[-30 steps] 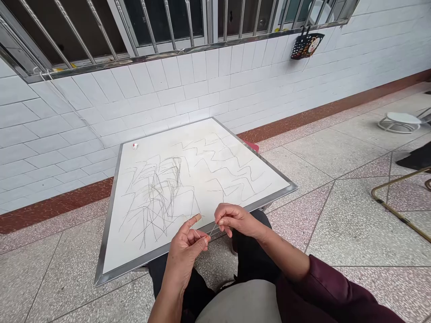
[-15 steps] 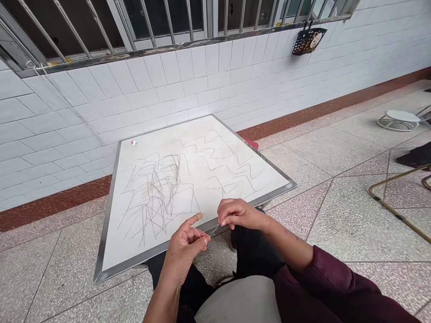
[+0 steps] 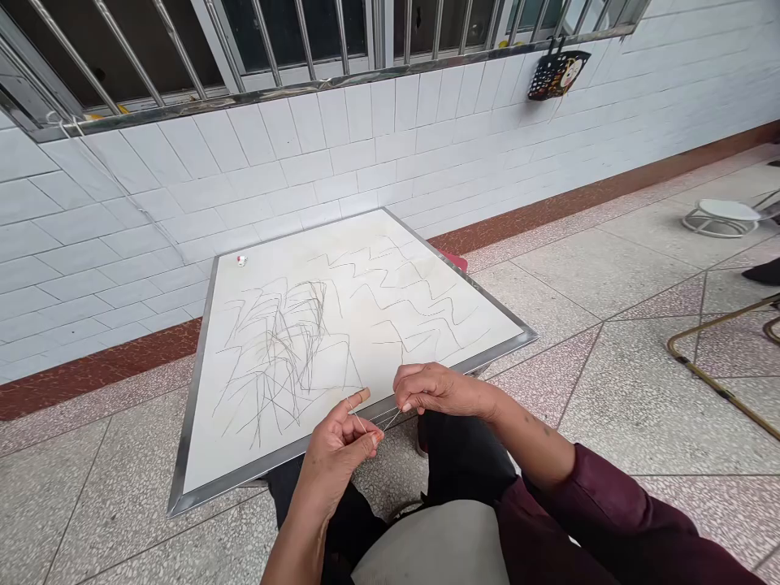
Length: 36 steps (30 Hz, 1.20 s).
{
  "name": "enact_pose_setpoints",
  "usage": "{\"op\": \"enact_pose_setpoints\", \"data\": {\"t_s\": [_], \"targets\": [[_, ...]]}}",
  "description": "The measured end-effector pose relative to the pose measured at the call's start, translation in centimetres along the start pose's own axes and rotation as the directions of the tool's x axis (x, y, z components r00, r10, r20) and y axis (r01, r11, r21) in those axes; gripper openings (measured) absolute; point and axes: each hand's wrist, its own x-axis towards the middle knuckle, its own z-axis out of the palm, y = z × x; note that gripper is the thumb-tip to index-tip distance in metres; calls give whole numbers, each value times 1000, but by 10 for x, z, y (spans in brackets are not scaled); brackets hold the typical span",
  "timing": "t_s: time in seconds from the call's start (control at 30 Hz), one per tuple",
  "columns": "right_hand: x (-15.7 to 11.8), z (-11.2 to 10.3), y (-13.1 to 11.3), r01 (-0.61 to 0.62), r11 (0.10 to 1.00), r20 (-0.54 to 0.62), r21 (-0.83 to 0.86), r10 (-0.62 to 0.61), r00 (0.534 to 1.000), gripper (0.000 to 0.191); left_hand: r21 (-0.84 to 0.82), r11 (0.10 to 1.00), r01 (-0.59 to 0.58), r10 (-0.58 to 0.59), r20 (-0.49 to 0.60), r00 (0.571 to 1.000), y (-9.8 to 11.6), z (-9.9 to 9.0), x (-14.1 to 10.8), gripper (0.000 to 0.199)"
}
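A thin pale thread (image 3: 392,419) runs in a narrow loop between my two hands, just past the near edge of the white table (image 3: 207,447). My left hand (image 3: 341,443) pinches it between the thumb and a finger, and the thread also passes up round my raised index finger, which has a tan wrap on its tip. My right hand (image 3: 430,390) closes its thumb and fingers on the other end. Beyond my hands, many thin dark kinked strands (image 3: 314,313) lie on the tabletop, tangled at left and more spread out at right.
A small white and red item (image 3: 242,261) sits at the table's far left corner. The table stands against a tiled wall (image 3: 341,154) below barred windows. A black basket (image 3: 556,75) hangs at right. On the floor are a white stool (image 3: 722,213) and a gold metal frame (image 3: 700,370).
My right hand and forearm have shifted slightly right and down, and the thread between my hands is drawn a little wider. The strands on the table lie as before.
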Motion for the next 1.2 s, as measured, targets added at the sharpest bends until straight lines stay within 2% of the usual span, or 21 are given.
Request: {"op": "enact_pose_setpoints", "data": {"t_s": [0.17,0.23,0.27,0.3,0.37,0.4,0.43,0.5,0.53,0.6,0.7,0.8,1.07,1.13,1.2], "targets": [[-2,0,7,-27,998,-63,57,31,998,23,13,1000,-26,26,-3,1000,1,-1,-2,67],[-5,-6,11,-37,995,-150,88,50,987,24,18,999,-31,32,-24,999,0,-3,-2,68],[-7,-9,12,-41,994,-233,98,63,970,24,16,999,-37,37,-46,998,-1,-5,-2,69],[-8,-11,11,-42,994,-338,104,75,938,25,10,999,-45,46,-73,996,-2,-6,-2,70],[-9,-11,4,-39,994,-540,100,87,837,23,-8,998,-70,68,-127,990,-6,-6,0,70],[-8,-7,-2,-36,996,-601,87,81,795,21,-13,996,-86,83,-152,985,-7,-5,1,69],[-5,0,-9,-30,998,-630,58,59,774,20,-11,995,-102,98,-173,980,-8,-2,2,67],[5,21,-22,-66,993,-597,-103,-9,802,21,15,991,-132,132,-199,971,-9,5,4,59],[10,32,-27,-87,969,-565,-230,-61,823,20,32,988,-149,153,-205,967,-9,8,4,56],[21,53,-33,-179,901,-533,-395,-67,843,20,67,981,-181,191,-203,960,-9,15,3,48],[33,70,-33,-297,828,-580,-476,-42,814,18,155,967,-201,228,-188,955,-9,20,1,30],[39,75,-31,-297,799,-568,-523,-66,820,16,229,951,-207,253,-194,948,-13,19,1,13],[47,77,-30,-345,755,-587,-557,-65,807,14,131,966,-224,234,-68,970,-17,22,2,21],[46,75,-29,-361,733,-598,-577,-77,798,13,87,975,-204,211,-83,974,-17,16,-1,31],[43,73,-27,-386,709,-617,-590,-87,782,13,44,980,-192,196,-157,968,-17,7,-5,44]]}}
